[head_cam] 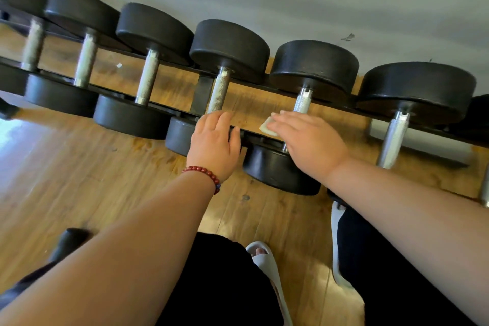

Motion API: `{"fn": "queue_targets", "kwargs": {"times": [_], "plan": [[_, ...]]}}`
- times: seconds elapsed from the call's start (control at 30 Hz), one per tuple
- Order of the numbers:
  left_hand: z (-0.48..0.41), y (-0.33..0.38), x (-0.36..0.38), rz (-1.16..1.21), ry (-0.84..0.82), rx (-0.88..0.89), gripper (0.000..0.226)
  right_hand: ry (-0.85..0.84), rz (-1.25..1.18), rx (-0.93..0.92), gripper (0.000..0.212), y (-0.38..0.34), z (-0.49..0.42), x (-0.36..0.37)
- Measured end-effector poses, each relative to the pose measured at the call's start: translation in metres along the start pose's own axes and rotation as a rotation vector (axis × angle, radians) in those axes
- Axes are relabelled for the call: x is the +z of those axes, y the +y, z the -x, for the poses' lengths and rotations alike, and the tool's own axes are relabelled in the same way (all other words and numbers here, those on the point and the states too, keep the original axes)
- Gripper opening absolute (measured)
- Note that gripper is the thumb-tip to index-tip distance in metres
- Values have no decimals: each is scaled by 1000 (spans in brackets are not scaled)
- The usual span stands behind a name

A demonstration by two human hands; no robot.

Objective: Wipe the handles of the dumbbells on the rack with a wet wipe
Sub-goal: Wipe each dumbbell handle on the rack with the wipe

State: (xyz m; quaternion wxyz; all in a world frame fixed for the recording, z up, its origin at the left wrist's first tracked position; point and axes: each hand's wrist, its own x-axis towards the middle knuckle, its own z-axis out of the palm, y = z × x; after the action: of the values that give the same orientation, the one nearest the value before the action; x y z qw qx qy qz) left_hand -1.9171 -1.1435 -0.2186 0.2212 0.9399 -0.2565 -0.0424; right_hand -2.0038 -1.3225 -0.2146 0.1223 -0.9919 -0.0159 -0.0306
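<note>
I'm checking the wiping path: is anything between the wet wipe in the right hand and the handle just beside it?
Nothing visible does. The right hand holds the wet wipe right beside the bare handle; its fingers lie across that handle's near part.

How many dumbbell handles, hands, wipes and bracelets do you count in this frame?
Dumbbell handles: 6, plus a possible seventh cut off at the right edge
Hands: 2, left hand and right hand
Wet wipe: 1, under the right hand's fingers
Bead bracelet: 1, on the left wrist
Total: 10
</note>
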Motion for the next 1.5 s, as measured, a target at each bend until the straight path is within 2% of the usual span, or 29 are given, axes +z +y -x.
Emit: {"fn": "queue_targets", "kwargs": {"times": [0.2,0.4,0.67,0.8,0.97,1.07,1.2,1.37,1.43,1.5], "plan": [[6,-28,-15,-35,81,-70,39,69,55,-147,54,-29,-11,8],[2,-52,-19,-37,61,-125,43,-117,74,-143,58,-57,-41,7],[-21,-75,-21,63,43,-223,47,-118,149,-153,57,-61,-85,15],[-37,-81,-15,132,12,-253,50,-91,191,-150,57,-54,-113,32],[-39,-87,-5,148,22,-266,50,81,188,-198,54,-35,-150,51],[-40,-90,-2,157,43,-275,51,90,213,-234,52,-29,-161,60],[-43,-94,2,163,21,-301,53,36,193,-255,61,-22,-159,74],[-44,-94,2,168,20,-308,54,-93,272,-539,65,-19,-155,73],[-44,-94,2,168,11,-310,54,-34,276,-514,57,-13,-161,65],[-44,-94,2,167,4,-313,54,19,236,-353,56,-14,-166,59]]}}
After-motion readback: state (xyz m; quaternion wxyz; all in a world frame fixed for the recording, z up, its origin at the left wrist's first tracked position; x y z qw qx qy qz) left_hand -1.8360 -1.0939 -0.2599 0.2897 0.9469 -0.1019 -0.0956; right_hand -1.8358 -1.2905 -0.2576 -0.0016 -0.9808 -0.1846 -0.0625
